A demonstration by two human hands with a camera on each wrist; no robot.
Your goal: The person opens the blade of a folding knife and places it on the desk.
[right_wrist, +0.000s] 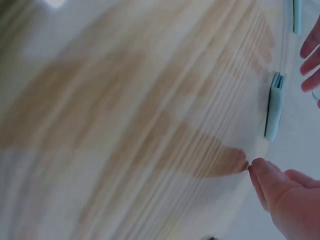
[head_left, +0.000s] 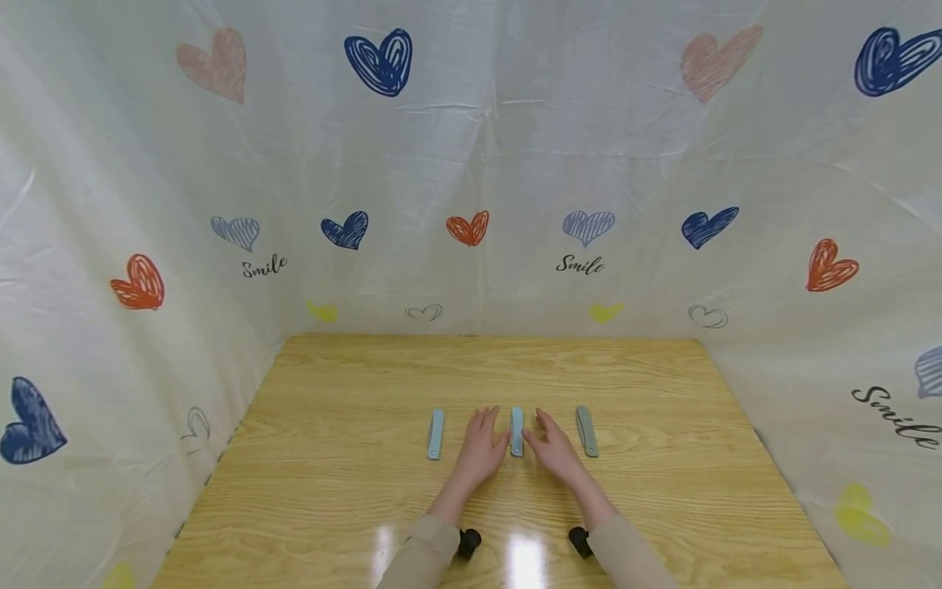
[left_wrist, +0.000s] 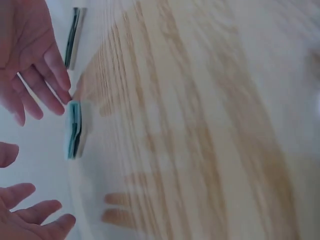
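Three slim folded pieces resembling pocket knives lie in a row on the wooden table. The middle light-blue folding knife (head_left: 517, 432) lies between my hands, its slotted edge showing in the left wrist view (left_wrist: 74, 130). On its left my left hand (head_left: 482, 447) is open with relaxed fingers, thumb near the knife. On its right my right hand (head_left: 557, 454) is likewise open, thumb tip right at the knife's edge. Another light-blue folding knife (head_left: 436, 434) lies left of my left hand. The grey-green folding knife (head_left: 586, 431) lies just right of my right hand, slightly tilted.
The wooden table (head_left: 331, 474) reaches back to a white curtain (head_left: 412, 155) printed with hearts, which also hangs along both sides. Black wrist straps (head_left: 468, 543) show at the sleeve cuffs. Bright light reflects off the table's front.
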